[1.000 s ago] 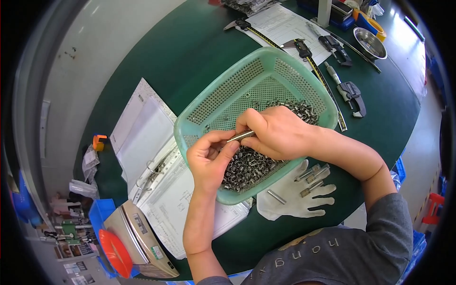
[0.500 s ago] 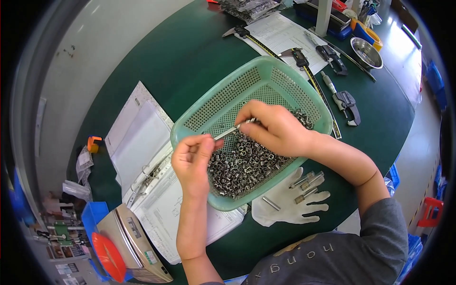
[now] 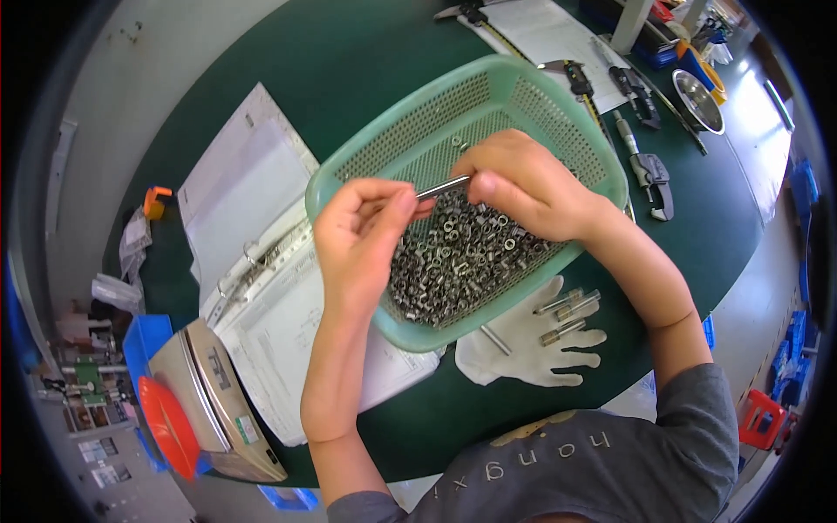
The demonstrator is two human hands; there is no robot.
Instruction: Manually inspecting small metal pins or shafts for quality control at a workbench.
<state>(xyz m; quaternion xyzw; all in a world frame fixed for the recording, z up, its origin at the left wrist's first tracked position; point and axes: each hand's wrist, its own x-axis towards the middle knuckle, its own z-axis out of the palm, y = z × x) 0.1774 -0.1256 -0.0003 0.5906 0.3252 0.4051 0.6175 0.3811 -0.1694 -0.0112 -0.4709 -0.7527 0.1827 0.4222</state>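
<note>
A slim shiny metal rod (image 3: 443, 187) spans the gap between my two hands, above a light green perforated basket (image 3: 558, 109). My left hand (image 3: 359, 235) pinches its left end between thumb and fingers. At the other end, my right hand (image 3: 530, 187) is closed, thumb against the forefinger; its fingers hide that end, and I cannot tell whether a ring sits there. Many small metal rings (image 3: 462, 270) lie heaped in the basket beneath both hands.
A white glove (image 3: 536, 359) near me bears a metal pin (image 3: 495, 339) and several short cylindrical pieces (image 3: 562, 332). Left are an open ring binder (image 3: 261, 261) and a scale (image 3: 222, 405). Calipers (image 3: 580, 83), a micrometer (image 3: 649, 174) and a steel bowl (image 3: 697, 100) lie at the far right.
The whole view has shifted, so the basket and hands sit higher in the picture. The rod now lies flatter, its right end covered by my right fingers. Both hands keep hold.
</note>
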